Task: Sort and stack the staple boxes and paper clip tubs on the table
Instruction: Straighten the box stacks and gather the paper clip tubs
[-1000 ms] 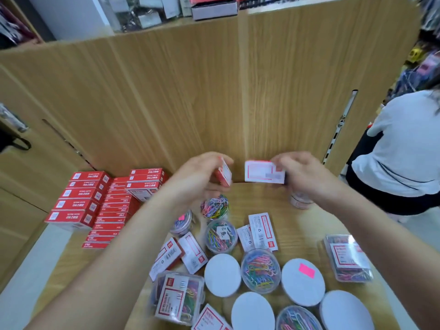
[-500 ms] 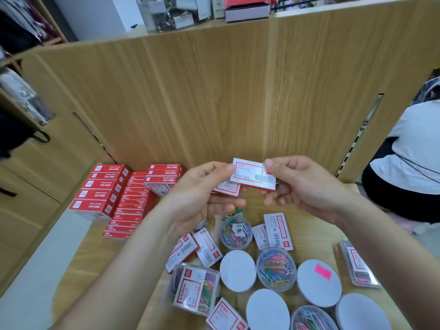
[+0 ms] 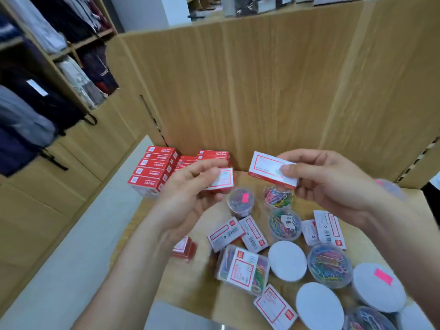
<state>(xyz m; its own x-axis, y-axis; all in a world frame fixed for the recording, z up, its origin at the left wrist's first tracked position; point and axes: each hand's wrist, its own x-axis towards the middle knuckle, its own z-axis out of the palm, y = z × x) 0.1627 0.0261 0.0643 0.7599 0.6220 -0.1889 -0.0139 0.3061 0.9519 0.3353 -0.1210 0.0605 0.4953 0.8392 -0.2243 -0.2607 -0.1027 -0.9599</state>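
Observation:
My left hand (image 3: 188, 194) grips a small red-and-white staple box (image 3: 222, 179) above the table. My right hand (image 3: 328, 179) pinches a second staple box (image 3: 266, 169), white label up, just to the right of the first. Stacked red staple boxes (image 3: 154, 170) stand at the table's far left against the wooden wall. Loose staple boxes (image 3: 238, 232) lie below my hands. Round clear paper clip tubs (image 3: 284, 225) with coloured clips and white lids (image 3: 287, 260) are spread over the table (image 3: 238, 303). A rectangular clear clip box (image 3: 242, 270) lies near the front.
A tall wooden partition (image 3: 273, 91) closes the back of the table. Shelves with folded clothes and bags (image 3: 35, 96) stand at the left. One small red staple box (image 3: 184, 248) sits near the table's left edge. A grey floor strip (image 3: 71, 258) runs left of the table.
The view has swung left and down. Both hands have drawn slightly apart, each still holding its staple box; the right box now sits level with the left one.

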